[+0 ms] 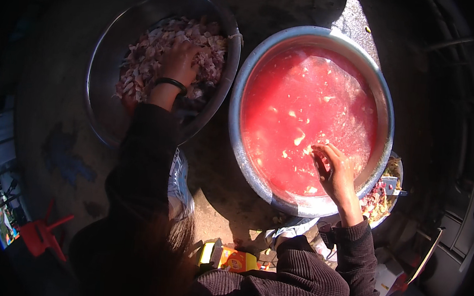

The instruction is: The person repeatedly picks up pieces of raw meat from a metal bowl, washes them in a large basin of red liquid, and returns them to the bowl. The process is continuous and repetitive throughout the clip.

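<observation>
On the left, a wide metal basin holds a heap of raw meat pieces. My left hand, with a dark bangle at the wrist, rests on the heap; its fingertips are partly hidden among the pieces, and a hold cannot be told. On the right, a large metal basin is filled with red, cloudy liquid. Small pale scraps float in it. My right hand is over the near side of this basin, thumb and fingers curled towards a pale scrap at their tips; whether they pinch it is unclear.
A smaller bowl of scraps sits beyond the right basin's lower right rim, with a cleaver-like metal blade across it. A yellow and orange package lies near my feet. A red plastic stool is at the lower left.
</observation>
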Tool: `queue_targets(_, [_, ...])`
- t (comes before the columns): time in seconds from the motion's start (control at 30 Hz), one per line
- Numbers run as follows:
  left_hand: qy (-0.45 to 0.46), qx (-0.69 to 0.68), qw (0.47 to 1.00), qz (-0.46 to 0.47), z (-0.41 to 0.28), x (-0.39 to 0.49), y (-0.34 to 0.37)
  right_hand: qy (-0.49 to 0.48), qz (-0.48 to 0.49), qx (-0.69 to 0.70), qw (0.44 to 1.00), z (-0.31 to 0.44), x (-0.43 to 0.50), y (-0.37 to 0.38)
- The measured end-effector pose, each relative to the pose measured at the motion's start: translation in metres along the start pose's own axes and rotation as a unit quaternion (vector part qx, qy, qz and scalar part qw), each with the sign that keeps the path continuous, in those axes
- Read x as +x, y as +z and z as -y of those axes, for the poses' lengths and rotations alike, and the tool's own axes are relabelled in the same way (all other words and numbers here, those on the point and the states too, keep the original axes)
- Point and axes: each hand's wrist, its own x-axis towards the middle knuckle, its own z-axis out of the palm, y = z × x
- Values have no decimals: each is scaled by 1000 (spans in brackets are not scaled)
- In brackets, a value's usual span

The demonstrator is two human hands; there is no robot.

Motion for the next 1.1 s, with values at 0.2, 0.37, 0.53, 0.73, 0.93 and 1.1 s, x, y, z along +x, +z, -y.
queue_targets(0.2, [-32, -52, 997, -36, -13, -1, 3, -5, -10, 15, 1000, 2, 2, -3])
queue_targets(0.37, [21, 26, 997, -67, -32, -11, 12, -19, -24, 23, 999, -1, 1, -6])
queue_targets(0.53, [22, 28, 998, -45, -41, -9, 18, -22, -37, 24, 999, -14, -9, -5])
queue_targets(0.73, [-149, -348, 926, -3, -88, -14, -21, 12, 0, 86, 996, -6, -1, -9])
queue_targets(0.93, [-85, -709, 694, 95, -216, -63, -36, 25, -67, 387, 919, -6, 35, 2])
queue_targets(1.1, [-84, -633, 761, 113, -275, -84, -40, 95, -3, 399, 912, -27, 19, -3])
